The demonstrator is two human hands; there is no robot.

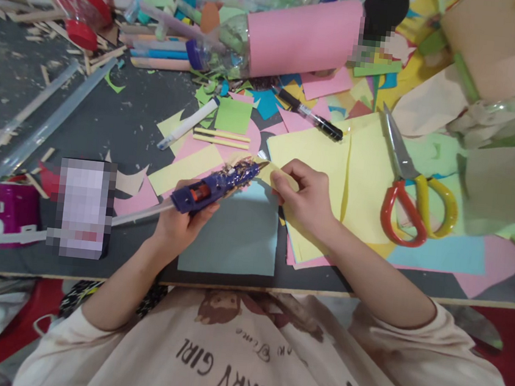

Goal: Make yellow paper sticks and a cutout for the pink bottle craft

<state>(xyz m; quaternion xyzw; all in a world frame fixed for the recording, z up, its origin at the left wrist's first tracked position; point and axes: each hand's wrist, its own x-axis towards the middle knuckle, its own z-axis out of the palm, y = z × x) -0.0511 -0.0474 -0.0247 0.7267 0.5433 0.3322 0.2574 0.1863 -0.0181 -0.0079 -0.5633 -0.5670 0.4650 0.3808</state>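
My left hand [184, 221] grips a dark blue glue gun [216, 184] with a clear glue stick out of its back end; its tip points right at a small yellow paper piece [272, 171]. My right hand [306, 195] pinches that yellow piece just right of the nozzle. Both hands hover over a pale blue paper sheet [236, 240] near the table's front edge. Yellow sheets [334, 164] lie under and behind my right hand.
Scissors [407, 190] with red and yellow handles lie to the right. A black marker [309, 114], a white pen [187, 125], a pink-wrapped bottle [297, 34] and paper scraps crowd the back. Glue sticks [46, 125] and a purple device [0, 210] sit left.
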